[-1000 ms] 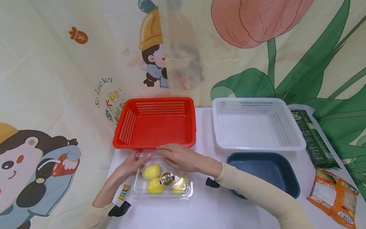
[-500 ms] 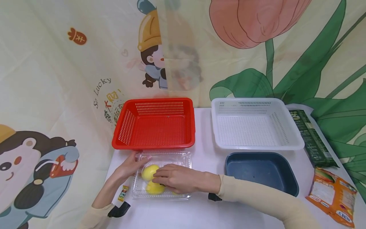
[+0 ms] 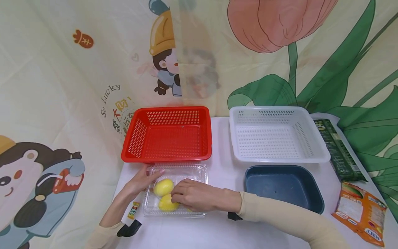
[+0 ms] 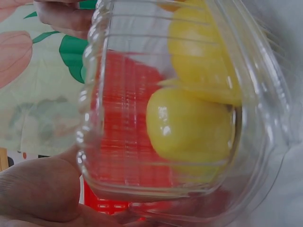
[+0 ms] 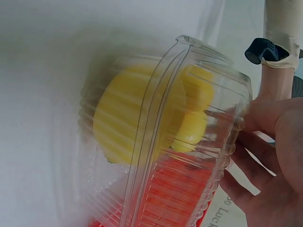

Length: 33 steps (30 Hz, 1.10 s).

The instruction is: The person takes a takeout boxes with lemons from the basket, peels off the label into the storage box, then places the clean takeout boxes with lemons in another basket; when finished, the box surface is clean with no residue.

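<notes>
Three yellow lemons are lying inside a clear plastic container, which is sitting on the white table just in front of the red basket. The right hand is resting on top of the container, its fingers slightly bent and, in the right wrist view, spread apart, touching the plastic without clamping on it. The lemons are lying beneath, under the clear top, and the hand is hiding most of one in the head view. The left hand is touching the far left corner, its thumb reaching over the top; the other fingers are passing behind the edge, so I cannot tell whether they are clamping on it.

The cloth backdrop is showing "So Lucky" in a dark arc with Chinese characters below, and the right wrist view is catching part of that phrase. An orange packet is lying at the right, carrying white lettering I cannot read. A green packet beside the white basket and a small yellow sachet near the left wrist are bearing print too small to read.
</notes>
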Motion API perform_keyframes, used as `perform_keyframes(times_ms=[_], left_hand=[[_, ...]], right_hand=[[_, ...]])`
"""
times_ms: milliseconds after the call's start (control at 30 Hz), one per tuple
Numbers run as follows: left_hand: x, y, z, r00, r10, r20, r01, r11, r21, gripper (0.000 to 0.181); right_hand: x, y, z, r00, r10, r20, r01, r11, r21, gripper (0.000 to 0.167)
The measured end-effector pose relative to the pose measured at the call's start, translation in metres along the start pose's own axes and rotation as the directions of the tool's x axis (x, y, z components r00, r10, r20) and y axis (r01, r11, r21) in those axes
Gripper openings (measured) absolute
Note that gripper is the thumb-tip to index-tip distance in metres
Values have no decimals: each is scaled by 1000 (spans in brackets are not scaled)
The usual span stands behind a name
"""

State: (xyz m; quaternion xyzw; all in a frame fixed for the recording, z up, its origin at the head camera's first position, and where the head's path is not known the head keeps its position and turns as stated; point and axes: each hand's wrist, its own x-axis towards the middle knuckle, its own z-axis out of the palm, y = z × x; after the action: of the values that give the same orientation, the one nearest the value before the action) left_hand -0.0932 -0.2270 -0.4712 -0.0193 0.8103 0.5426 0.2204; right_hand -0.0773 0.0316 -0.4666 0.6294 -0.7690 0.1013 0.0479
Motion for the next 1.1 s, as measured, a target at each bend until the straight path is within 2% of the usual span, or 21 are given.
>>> perform_keyframes(times_ms=[667,933,1100], left_hand=[[2,-3,1,1000,26,-15,-26,1000,-2,77],[2,-2,1,999,31,-22,-31,999,8,75],[1,-2,2,999,44,-23,-44,999,11,75]], right_hand=[[1,-1,-2,999,23,48,-21,999,-40,19],[2,0,0,998,24,61,-19,996,-88,7],[4,0,1,995,43,89,-35,995,-89,11]])
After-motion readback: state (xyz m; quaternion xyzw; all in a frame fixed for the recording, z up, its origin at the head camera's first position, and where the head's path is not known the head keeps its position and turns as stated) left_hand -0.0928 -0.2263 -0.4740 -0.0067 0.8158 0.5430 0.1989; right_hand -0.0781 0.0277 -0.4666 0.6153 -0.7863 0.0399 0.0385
